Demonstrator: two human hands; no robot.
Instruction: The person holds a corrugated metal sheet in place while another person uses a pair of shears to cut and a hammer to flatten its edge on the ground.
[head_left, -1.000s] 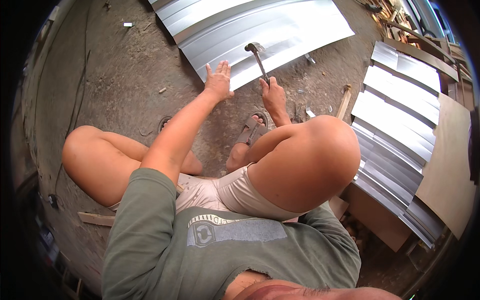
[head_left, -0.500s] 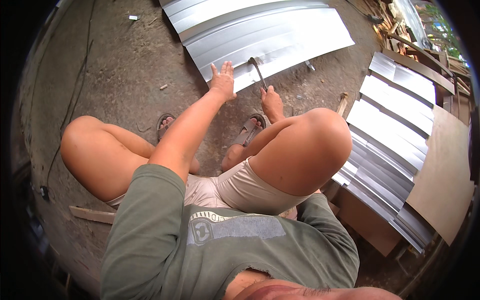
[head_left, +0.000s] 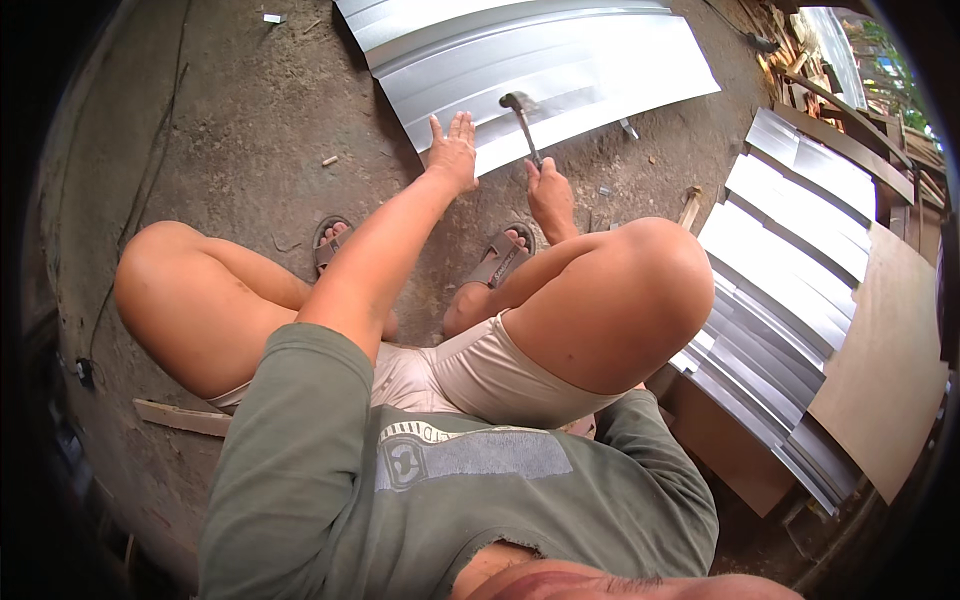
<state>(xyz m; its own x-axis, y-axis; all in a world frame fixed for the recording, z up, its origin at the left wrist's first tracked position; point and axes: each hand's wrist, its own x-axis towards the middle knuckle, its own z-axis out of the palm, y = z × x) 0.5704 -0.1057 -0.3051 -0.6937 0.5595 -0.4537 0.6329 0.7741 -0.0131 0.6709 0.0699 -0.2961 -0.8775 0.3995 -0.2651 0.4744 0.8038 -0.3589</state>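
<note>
A large shiny metal sheet (head_left: 640,65) with ridges along it lies on the floor ahead of my feet. My left hand (head_left: 453,158) rests flat on its near left corner, fingers stretched out and a little apart. To the right of it, my right hand (head_left: 550,200) is closed round the handle of a hammer (head_left: 527,134). The hammer's head is over the sheet near its front edge, with a dark smudge on the metal beside it; whether head and sheet touch I cannot tell.
To my right lies a stack of metal sheets (head_left: 790,235) with a brown board (head_left: 880,360) beside it. Scrap wood (head_left: 790,60) is heaped at the far right. A dark cable (head_left: 150,190) runs along the floor at left, and a wood strip (head_left: 180,417) lies by my left thigh.
My right hand has tilted the hammer, so its head now shows side-on and a little higher in view. The left hand stays on the sheet's corner.
</note>
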